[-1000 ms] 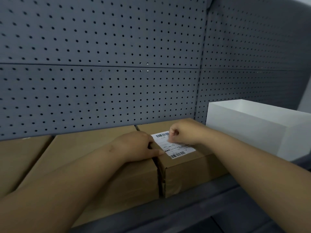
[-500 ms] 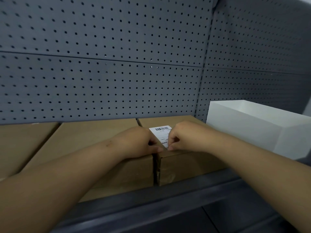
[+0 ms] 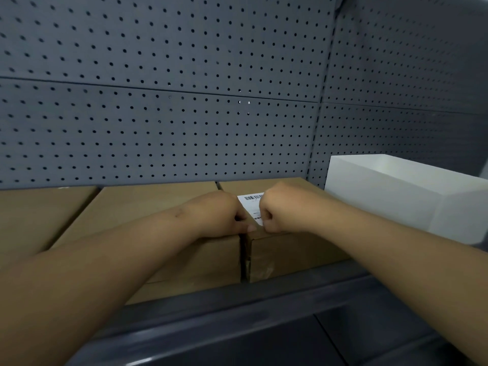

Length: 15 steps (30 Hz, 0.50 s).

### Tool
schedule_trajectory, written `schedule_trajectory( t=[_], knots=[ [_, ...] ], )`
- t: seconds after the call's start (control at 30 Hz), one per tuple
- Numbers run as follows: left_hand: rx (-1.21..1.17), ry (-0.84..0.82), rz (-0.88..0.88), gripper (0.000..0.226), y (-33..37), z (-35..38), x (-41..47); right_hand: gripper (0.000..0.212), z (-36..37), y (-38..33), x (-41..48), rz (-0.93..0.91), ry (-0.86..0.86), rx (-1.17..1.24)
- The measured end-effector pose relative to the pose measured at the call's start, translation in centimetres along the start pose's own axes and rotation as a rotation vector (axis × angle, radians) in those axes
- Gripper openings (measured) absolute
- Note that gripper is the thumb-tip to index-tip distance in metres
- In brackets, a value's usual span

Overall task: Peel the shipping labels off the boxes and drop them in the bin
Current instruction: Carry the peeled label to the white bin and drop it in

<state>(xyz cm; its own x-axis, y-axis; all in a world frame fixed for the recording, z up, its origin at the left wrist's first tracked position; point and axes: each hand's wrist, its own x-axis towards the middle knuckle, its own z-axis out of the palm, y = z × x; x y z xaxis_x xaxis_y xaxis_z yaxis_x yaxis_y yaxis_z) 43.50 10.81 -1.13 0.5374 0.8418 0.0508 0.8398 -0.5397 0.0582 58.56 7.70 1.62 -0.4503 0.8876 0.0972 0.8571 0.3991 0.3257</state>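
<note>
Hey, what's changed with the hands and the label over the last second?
The right hand moved from the far end of the shipping label to its near edge, where its fingers pinch the corner. The left hand stayed braced at the seam between the middle box and the labelled box; the label still looks flat, and the white bin is unmoved.

Brown cardboard boxes; white barcoded label; white bin; grey perforated pegboard.

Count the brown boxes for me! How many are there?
3. The left box sits at the frame's edge, the middle box lies under the left hand, the right box bears the label, beside the bin. More may hide farther left.
</note>
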Motion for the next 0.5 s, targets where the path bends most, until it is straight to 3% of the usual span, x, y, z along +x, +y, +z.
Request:
schedule_trajectory(
  t=[0.17,0.43,0.5],
  knots=[
    [0.019,0.003,0.007,0.032,0.3,-0.2,-0.1,0.019,0.4,2.0,0.1,0.031,-0.046,0.331],
    [0.073,-0.027,-0.007,0.04,0.1,-0.1,0.2,0.023,2.8,0.2,0.2,0.062,0.057,0.174],
    [0.095,-0.049,-0.01,0.042,0.3,-0.4,0.2,0.022,3.0,1.2,0.3,0.137,0.074,0.272]
  ],
)
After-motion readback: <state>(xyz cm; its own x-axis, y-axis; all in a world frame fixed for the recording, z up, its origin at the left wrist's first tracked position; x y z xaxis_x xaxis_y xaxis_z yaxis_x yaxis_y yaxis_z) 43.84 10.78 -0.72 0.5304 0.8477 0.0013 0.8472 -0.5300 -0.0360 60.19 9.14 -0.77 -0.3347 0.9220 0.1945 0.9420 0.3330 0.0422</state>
